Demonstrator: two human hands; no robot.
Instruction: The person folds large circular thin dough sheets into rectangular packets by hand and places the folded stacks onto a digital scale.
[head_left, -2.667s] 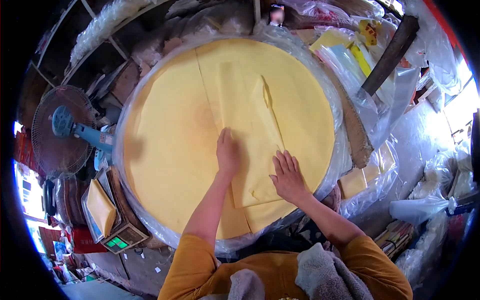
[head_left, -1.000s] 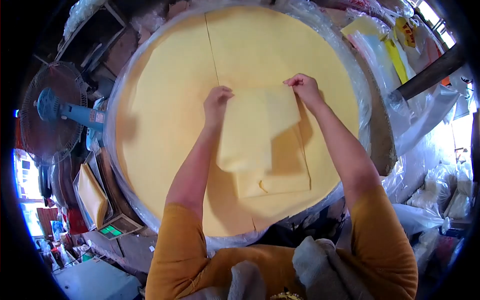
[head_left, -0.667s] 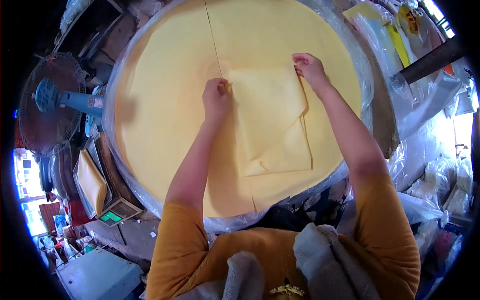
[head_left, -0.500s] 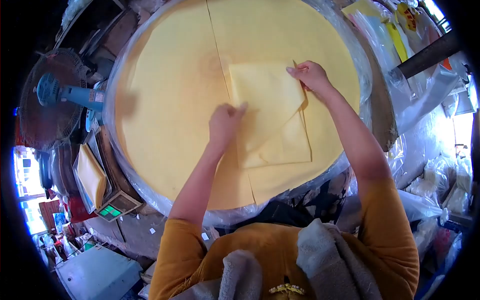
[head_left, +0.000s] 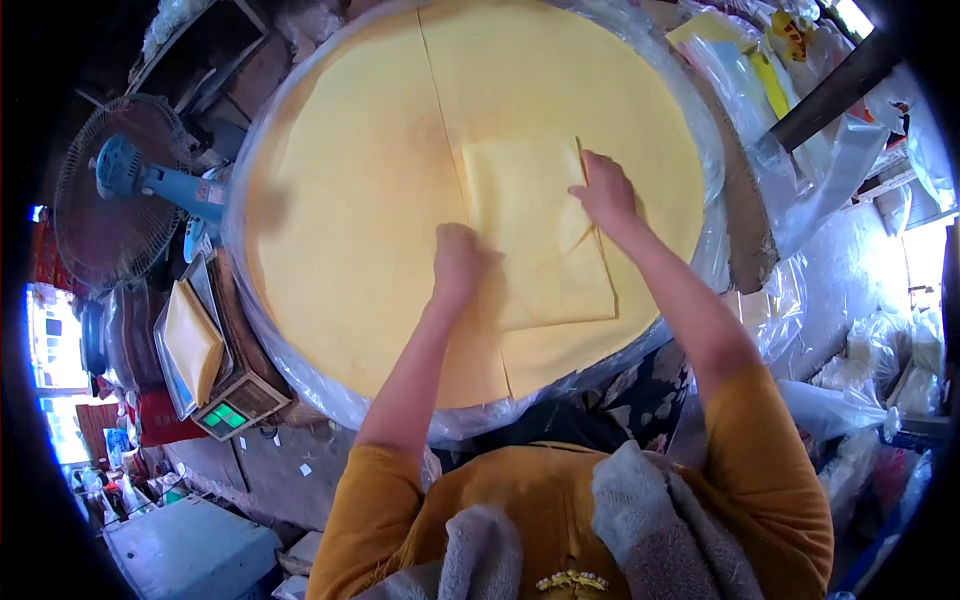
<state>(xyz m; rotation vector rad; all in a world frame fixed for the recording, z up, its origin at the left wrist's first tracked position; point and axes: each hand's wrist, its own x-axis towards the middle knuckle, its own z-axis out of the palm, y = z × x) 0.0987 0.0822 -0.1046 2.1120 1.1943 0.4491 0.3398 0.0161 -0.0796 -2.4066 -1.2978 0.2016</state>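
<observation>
A folded pale yellow sheet (head_left: 540, 250) lies on a large round stack of yellow sheets (head_left: 350, 180), right of a dark straight seam. My left hand (head_left: 460, 262) is at the folded sheet's left edge, its fingers curled and blurred by motion; what they hold, if anything, cannot be made out. At the upper right edge of the folded sheet, my right hand (head_left: 605, 195) pinches the edge between thumb and fingers. Diagonal creases run across the lower right part of the folded sheet.
Clear plastic film (head_left: 290, 375) surrounds the round stack. A blue fan (head_left: 120, 165) stands at the left, above a scale (head_left: 240, 405) with a green display and a tray holding a folded yellow bundle (head_left: 190, 340). A dark post (head_left: 835, 90) and plastic bags are at the right.
The sheet's upper part has been folded down over its lower part and now lies flatter. My left hand has moved down along the left edge; my right hand slid down the right edge.
</observation>
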